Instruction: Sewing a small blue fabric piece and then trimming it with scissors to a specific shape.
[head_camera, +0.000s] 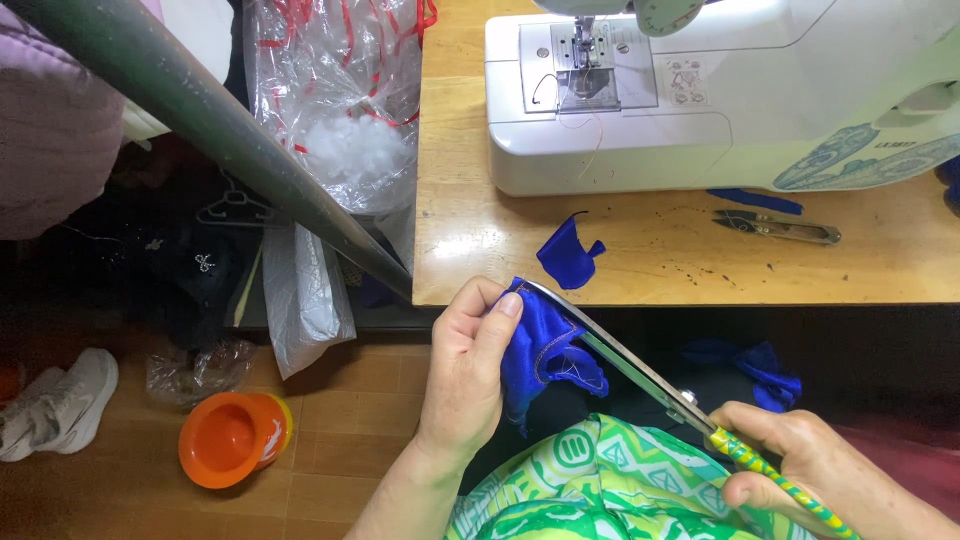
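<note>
Left hand (465, 375) fingers pinch blue fabric (545, 350); right hand (800, 465) fingers grip scissors (640, 372).

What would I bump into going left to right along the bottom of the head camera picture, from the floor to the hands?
White shoe → orange bowl → left hand → blue cloth → scissors → right hand.
</note>
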